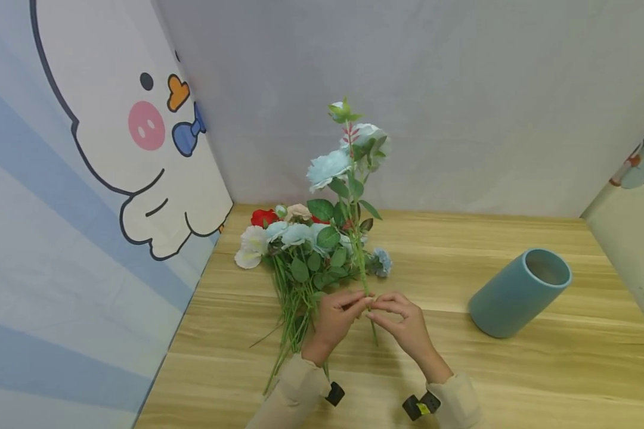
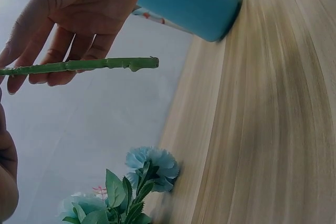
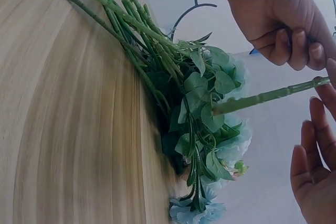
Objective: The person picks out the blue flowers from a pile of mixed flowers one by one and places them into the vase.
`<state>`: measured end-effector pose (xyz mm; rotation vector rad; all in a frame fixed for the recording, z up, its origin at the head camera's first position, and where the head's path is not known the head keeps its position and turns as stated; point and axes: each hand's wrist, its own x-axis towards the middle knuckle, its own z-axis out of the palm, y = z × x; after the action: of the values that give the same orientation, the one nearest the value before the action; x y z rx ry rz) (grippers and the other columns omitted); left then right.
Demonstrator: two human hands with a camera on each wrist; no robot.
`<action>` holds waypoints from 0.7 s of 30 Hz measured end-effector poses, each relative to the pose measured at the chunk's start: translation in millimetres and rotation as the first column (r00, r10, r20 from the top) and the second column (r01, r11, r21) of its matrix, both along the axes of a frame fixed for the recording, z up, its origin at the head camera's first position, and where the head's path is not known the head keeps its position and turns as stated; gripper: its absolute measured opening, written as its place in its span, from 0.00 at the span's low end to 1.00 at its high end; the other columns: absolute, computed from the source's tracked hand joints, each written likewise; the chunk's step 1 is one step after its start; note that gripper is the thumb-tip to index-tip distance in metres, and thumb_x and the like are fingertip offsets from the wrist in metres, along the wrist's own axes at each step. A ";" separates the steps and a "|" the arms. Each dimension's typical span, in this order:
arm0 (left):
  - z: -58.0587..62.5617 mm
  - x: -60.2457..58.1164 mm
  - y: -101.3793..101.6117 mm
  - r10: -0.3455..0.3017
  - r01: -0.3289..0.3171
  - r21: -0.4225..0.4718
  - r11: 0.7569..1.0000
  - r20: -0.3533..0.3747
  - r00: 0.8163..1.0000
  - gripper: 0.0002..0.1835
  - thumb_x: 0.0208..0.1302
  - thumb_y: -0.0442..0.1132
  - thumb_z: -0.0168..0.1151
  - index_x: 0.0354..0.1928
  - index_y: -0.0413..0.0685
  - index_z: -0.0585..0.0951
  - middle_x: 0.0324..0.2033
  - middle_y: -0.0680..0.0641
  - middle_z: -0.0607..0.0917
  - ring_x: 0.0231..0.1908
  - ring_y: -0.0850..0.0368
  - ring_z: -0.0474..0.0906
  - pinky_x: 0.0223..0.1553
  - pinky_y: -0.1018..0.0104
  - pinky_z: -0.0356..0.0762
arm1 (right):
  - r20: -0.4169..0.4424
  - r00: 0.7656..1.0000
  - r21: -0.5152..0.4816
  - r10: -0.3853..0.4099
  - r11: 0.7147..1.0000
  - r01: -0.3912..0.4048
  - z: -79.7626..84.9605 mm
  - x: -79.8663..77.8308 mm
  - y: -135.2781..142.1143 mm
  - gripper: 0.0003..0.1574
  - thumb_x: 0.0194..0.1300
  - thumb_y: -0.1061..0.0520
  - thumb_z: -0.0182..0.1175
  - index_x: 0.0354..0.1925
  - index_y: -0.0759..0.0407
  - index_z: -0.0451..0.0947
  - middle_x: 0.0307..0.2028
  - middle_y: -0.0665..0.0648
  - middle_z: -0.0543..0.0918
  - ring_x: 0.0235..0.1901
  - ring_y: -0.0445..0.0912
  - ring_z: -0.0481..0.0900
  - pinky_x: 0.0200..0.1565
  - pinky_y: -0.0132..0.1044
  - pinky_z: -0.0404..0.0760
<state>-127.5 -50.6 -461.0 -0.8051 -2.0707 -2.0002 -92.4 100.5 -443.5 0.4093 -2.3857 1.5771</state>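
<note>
Here, pinches the stem of a pale blue flower [image 1: 355, 187] between thumb and fingertips of the left hand [image 1: 335, 319], curling the other fingers in toward the palm. Closes thumb and forefinger of the right hand [image 1: 406, 325] on the same stem, just below the left fingertips, holding the remaining fingers loosely extended. Carries blooms, green leaves and a bud upright, well above both hands, in front of a grey backdrop [image 1: 461, 119]. Shows bare stem below the fingertips, ending in a blunt tip [image 2: 153, 63] above the table [image 1: 542, 381]. Has a heap of flowers [image 1: 300, 269] lying beyond and to the left of the left hand, mixing red, cream, white and pale blue heads. Points many loose stems [image 1: 284, 310] back past the left hand, toward the left sleeve [image 1: 295, 387]. Has a blue vase [image 1: 515, 298] standing mouth up, well apart to the right of the right hand.
</note>
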 end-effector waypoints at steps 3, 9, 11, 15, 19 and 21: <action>1.7 0.7 0.9 -0.003 0.003 -0.001 1.000 -0.006 1.000 0.09 0.59 0.28 0.59 0.37 0.28 0.83 0.18 0.36 0.79 0.15 0.63 0.66 0.19 0.73 0.67 | 0.004 1.000 -0.012 -0.002 1.000 0.002 0.3 -0.3 -0.5 0.08 0.52 0.69 0.65 0.34 0.68 0.83 0.35 0.60 0.81 0.42 0.30 0.74 0.46 0.29 0.75; 7.9 3.1 1.7 -0.012 0.012 -0.001 1.000 -0.038 0.999 0.09 0.59 0.27 0.59 0.37 0.26 0.82 0.16 0.35 0.77 0.15 0.52 0.67 0.19 0.73 0.67 | -0.021 1.000 -0.035 -0.008 0.999 0.008 1.0 -0.7 -2.0 0.05 0.50 0.70 0.64 0.30 0.69 0.83 0.32 0.60 0.81 0.42 0.28 0.74 0.45 0.25 0.75; 10.1 4.1 1.7 -0.010 0.009 -0.008 1.000 -0.043 0.999 0.09 0.59 0.28 0.59 0.37 0.27 0.83 0.16 0.36 0.78 0.14 0.54 0.66 0.19 0.73 0.66 | -0.040 0.999 -0.040 -0.010 0.999 0.008 0.7 -0.6 -2.1 0.05 0.50 0.71 0.64 0.30 0.69 0.83 0.32 0.61 0.81 0.42 0.28 0.74 0.45 0.25 0.75; 12.0 5.2 2.2 -0.002 0.001 -0.020 1.000 -0.041 0.999 0.08 0.59 0.28 0.59 0.37 0.28 0.83 0.16 0.35 0.78 0.14 0.56 0.66 0.18 0.73 0.66 | -0.070 0.998 -0.050 -0.004 0.999 0.000 -1.2 -0.1 -1.9 0.05 0.49 0.72 0.64 0.30 0.69 0.83 0.32 0.61 0.81 0.42 0.29 0.75 0.44 0.25 0.75; 11.5 5.5 2.7 0.013 -0.014 -0.027 1.000 -0.034 0.999 0.08 0.59 0.28 0.59 0.37 0.29 0.83 0.21 0.35 0.82 0.15 0.57 0.68 0.19 0.73 0.68 | -0.073 0.997 -0.072 0.011 0.997 -0.016 -3.5 0.4 -1.6 0.06 0.50 0.73 0.63 0.31 0.71 0.83 0.32 0.59 0.81 0.41 0.30 0.75 0.42 0.26 0.76; 10.8 5.5 2.8 0.015 -0.016 -0.023 1.000 -0.020 1.000 0.08 0.59 0.28 0.59 0.37 0.29 0.83 0.25 0.35 0.84 0.16 0.53 0.71 0.20 0.72 0.71 | -0.065 0.998 -0.082 0.017 0.996 -0.022 -4.3 0.5 -1.7 0.06 0.51 0.73 0.62 0.31 0.71 0.83 0.32 0.58 0.81 0.41 0.30 0.75 0.42 0.26 0.76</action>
<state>-122.0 -47.8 -450.2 -0.8070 -2.0860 -1.9562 -91.9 98.8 -447.9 0.4604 -2.2671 1.6399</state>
